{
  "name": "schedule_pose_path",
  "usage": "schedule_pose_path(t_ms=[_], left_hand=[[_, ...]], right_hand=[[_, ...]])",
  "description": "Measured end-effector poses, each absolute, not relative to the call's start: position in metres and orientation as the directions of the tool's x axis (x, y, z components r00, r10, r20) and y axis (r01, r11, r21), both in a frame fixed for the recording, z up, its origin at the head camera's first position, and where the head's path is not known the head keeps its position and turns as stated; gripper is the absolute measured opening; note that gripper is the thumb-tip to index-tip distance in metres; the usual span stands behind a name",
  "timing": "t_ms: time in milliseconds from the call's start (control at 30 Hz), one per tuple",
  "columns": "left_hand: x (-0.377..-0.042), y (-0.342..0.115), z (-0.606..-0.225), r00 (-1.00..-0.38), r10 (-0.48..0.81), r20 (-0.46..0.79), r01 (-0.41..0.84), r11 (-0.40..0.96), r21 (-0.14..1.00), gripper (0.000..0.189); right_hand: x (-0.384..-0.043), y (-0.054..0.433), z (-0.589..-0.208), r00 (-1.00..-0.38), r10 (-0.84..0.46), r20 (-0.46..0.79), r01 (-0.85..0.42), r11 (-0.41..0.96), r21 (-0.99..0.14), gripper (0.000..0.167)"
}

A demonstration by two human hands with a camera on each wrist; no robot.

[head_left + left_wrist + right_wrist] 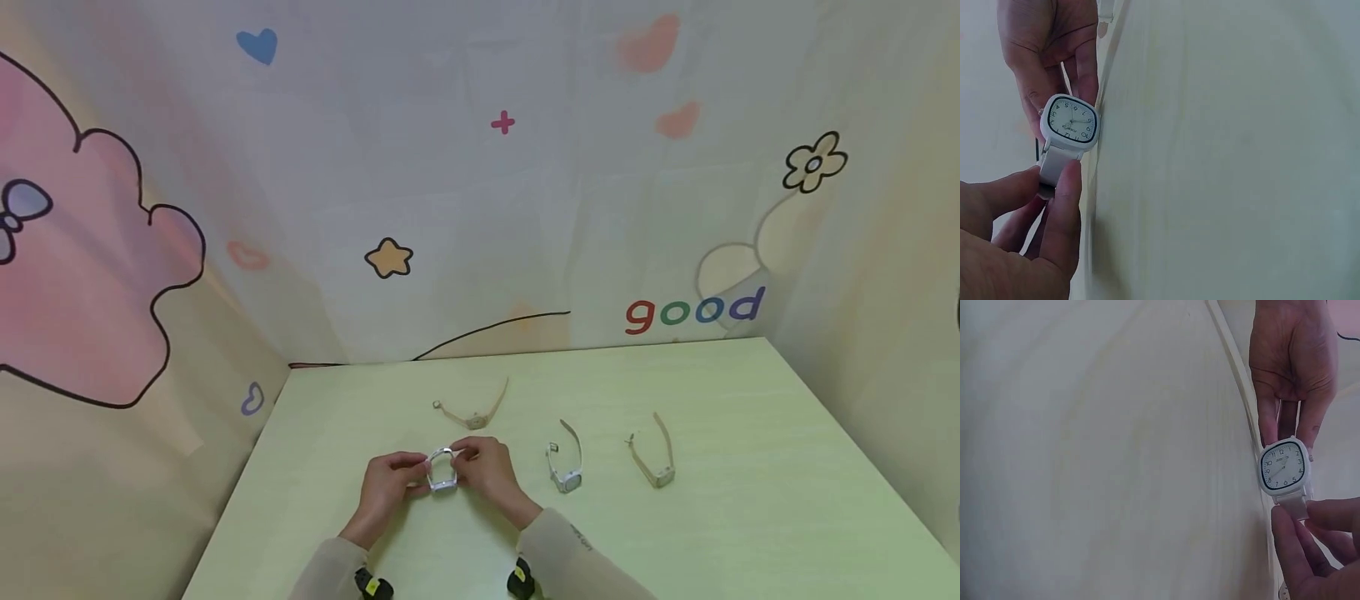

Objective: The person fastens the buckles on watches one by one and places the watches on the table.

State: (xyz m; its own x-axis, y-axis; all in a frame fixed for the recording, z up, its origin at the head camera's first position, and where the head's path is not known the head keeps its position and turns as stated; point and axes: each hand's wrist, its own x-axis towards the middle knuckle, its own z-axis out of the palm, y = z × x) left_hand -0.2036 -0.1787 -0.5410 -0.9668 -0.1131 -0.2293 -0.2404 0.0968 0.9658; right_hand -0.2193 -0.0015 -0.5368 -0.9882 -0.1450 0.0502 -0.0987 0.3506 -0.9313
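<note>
A white wristwatch (443, 486) with a rounded-square dial is held up between both hands over the table, its strap bent into a loop in the head view. From the left side my left hand (386, 486) pinches the strap between thumb and fingers. My right hand (487, 472) grips the strap's other side, near the top of the loop. The watch face (1072, 120) shows dark numerals and a black inner rim in the left wrist view. In the right wrist view the same dial (1283, 465) faces the camera. Whether the buckle is fastened cannot be made out.
Behind the hands lies a beige-strapped watch (477, 421), spread open. To the right are a white watch (572, 481) and another beige watch (664, 477), both with straps apart. A printed curtain (465, 208) hangs along the pale table's (750, 517) back edge.
</note>
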Motion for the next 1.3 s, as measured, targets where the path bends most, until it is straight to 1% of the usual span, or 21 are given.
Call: schedule_pose_path(t_ms=[100,300,500,633,733,867,1100,1200,1300], left_hand=[[-0.206,-0.179,-0.541,-0.968,-0.111,-0.224,-0.236,0.120,0.964,0.021],[-0.209,-0.179,-0.542,-0.969,-0.114,-0.220,-0.237,0.163,0.958,0.022],[-0.212,-0.178,-0.543,-0.974,-0.119,-0.191,-0.209,0.167,0.964,0.024],[-0.212,-0.179,-0.542,-0.983,-0.108,-0.151,-0.174,0.265,0.948,0.023],[-0.212,-0.180,-0.541,-0.988,-0.094,-0.126,-0.151,0.337,0.929,0.020],[-0.212,-0.180,-0.541,-0.990,-0.099,-0.101,-0.130,0.354,0.926,0.019],[-0.202,-0.182,-0.530,-0.988,-0.152,-0.025,-0.080,0.367,0.927,0.020],[-0.196,-0.180,-0.519,-0.988,-0.149,0.025,-0.037,0.397,0.917,0.020],[-0.192,-0.176,-0.508,-0.989,-0.131,0.065,0.007,0.406,0.914,0.021]], right_hand=[[-0.222,-0.002,-0.538,-0.989,-0.136,0.065,-0.111,0.370,-0.922,0.016],[-0.226,-0.002,-0.540,-0.991,-0.124,0.051,-0.097,0.405,-0.909,0.013],[-0.231,-0.001,-0.542,-0.993,-0.113,0.037,-0.080,0.407,-0.910,0.012],[-0.232,-0.001,-0.541,-0.993,-0.114,0.016,-0.062,0.415,-0.908,0.011],[-0.231,0.000,-0.541,-0.993,-0.117,0.019,-0.070,0.446,-0.892,0.012],[-0.231,0.004,-0.541,-0.993,-0.114,0.025,-0.078,0.480,-0.874,0.016],[-0.226,0.020,-0.535,-0.986,-0.168,0.006,-0.075,0.403,-0.912,0.018],[-0.224,0.030,-0.527,-0.979,-0.201,0.023,-0.096,0.360,-0.928,0.020],[-0.221,0.041,-0.519,-0.975,-0.218,0.039,-0.116,0.352,-0.929,0.021]])
